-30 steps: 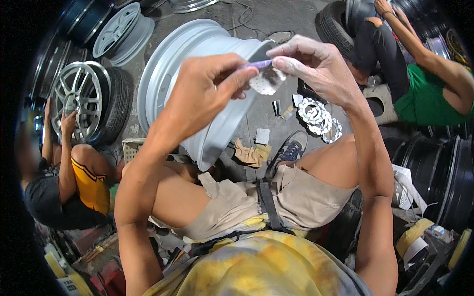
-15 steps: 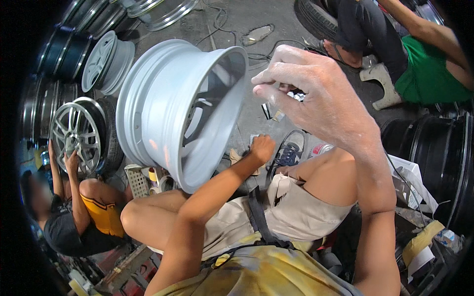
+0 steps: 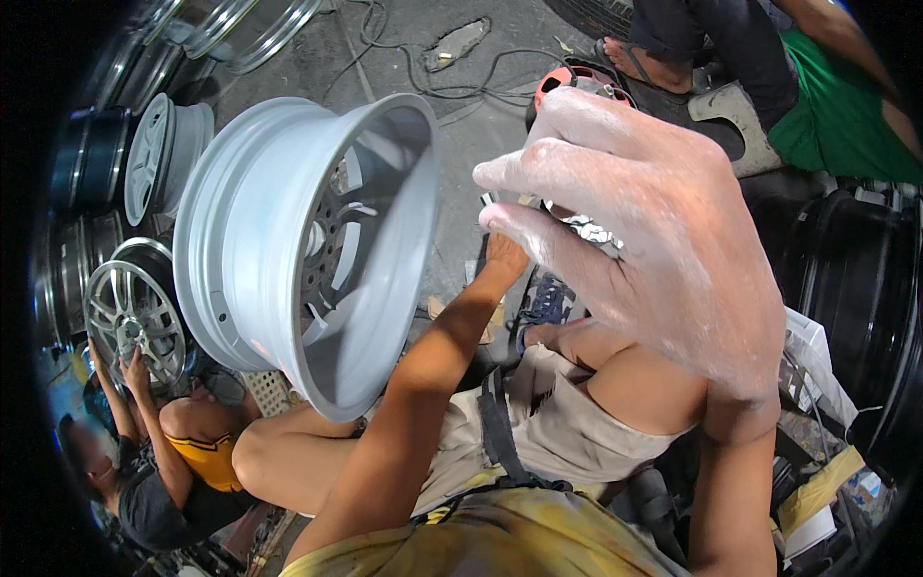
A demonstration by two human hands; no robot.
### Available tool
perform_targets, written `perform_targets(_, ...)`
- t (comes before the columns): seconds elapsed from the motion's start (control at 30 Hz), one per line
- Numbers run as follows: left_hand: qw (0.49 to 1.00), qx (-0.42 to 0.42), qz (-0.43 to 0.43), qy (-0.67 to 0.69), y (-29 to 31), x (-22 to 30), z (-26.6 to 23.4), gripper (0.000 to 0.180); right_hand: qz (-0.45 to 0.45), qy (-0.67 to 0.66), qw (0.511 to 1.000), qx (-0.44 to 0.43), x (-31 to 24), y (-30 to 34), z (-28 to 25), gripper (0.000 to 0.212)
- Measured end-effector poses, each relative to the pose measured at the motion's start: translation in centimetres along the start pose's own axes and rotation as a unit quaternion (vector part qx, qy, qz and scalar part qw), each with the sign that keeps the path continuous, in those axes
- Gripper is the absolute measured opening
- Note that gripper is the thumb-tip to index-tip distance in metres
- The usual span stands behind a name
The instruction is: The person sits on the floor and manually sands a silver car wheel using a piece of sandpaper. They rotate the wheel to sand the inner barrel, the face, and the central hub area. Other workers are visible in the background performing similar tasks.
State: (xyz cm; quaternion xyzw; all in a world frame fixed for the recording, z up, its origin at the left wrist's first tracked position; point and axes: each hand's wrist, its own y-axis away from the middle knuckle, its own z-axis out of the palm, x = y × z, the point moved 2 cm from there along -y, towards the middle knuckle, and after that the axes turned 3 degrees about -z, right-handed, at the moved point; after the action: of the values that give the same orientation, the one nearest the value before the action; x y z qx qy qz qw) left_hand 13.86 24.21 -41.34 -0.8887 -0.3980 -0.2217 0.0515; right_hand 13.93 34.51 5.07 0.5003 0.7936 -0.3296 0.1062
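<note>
Thumb and forefinger of the right hand (image 3: 654, 231) stand apart at the tips with a clear gap between; the remaining fingers are curled, and the back of the hand carries white dust. The left hand (image 3: 508, 252) is lowered toward the floor beyond the right thumb, which partly covers it; whether its fingers are spread or closed on something cannot be told from this view. Nearest to it lie a small pale sheet (image 3: 471, 271), just to its left, and the dark shoe (image 3: 548, 300), below.

Silver ring-shaped pieces (image 3: 591, 229) show through the bend of the right hand. The light-grey wheel rim (image 3: 260, 221) stands left of both hands, open side facing right, its lower edge near the left knee (image 3: 264, 452). A black cable (image 3: 461, 93) runs across the floor. At left, a co-worker in yellow shorts (image 3: 204, 462) holds a spoked silver wheel (image 3: 135, 322).
</note>
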Motion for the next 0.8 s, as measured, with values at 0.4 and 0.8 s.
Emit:
perform_targets(0.4,0.921,0.089,-0.086,0.37,7.4,6.8,-26.4,0.013,0.044,-0.036,0.991,-0.119,1.7,0.1,2.1,0.023)
perform_targets(0.8,0.86,-0.007,-0.137,0.492,15.2,5.5,-47.3,0.024,-0.079,-0.146,0.983,-0.076,-4.3,-0.8,2.9,0.021)
